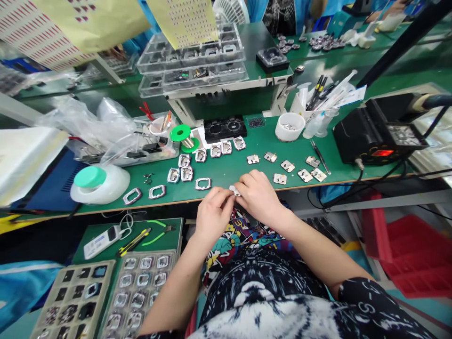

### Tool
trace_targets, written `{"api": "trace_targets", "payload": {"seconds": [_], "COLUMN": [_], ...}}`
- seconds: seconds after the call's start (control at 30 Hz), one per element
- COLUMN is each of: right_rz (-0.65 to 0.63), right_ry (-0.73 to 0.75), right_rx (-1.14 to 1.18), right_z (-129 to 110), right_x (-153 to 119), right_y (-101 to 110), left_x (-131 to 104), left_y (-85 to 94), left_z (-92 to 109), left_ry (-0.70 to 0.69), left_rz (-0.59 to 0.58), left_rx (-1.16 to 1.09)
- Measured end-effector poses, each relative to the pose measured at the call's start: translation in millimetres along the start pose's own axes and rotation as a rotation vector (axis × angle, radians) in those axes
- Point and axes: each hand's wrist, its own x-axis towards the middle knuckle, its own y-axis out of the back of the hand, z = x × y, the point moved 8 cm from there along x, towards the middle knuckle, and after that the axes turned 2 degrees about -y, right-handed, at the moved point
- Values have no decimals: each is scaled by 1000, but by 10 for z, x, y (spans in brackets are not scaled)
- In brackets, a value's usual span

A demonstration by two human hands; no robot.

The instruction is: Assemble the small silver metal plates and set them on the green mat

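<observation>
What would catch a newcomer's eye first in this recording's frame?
Probably the two bare hands, left and right, meeting at the front edge of the green bench around a small pale part. Next might come the bright green spool beyond the metal frames, and the red-lit display on the black box at the picture's right.

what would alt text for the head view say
Two bare hands, left and right, hold a small pale metal part at the edge of a green workbench. Small metal frames lie to the left, flat plates and tweezers to the right.
</observation>
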Motion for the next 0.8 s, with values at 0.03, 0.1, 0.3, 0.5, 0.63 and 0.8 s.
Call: {"api": "trace_targets", "payload": {"seconds": [0.03,0.1,0.3,0.5,0.63,0.8], "right_rz": [2,2,0,-1,4,43], "right_ry": [1,-1,-14,-28,-34,-24], "right_rx": [0,3,18,9,23,22], "right_z": [0,0,-5,-1,6,6], "right_x": [-1,1,25,37,39,50], "right_y": [3,6,18,14,25,39], "left_x": [1,2,25,32,16,136], "left_y": [-2,11,144,336,658,1432], "left_z": [8,19,-10,-63,-151,-635], "left_ry": [-19,-44,-51,-20,1,99], "left_rz": [-1,5,26,57,160,421], "left_rx": [29,74,90,71,103,195]}}
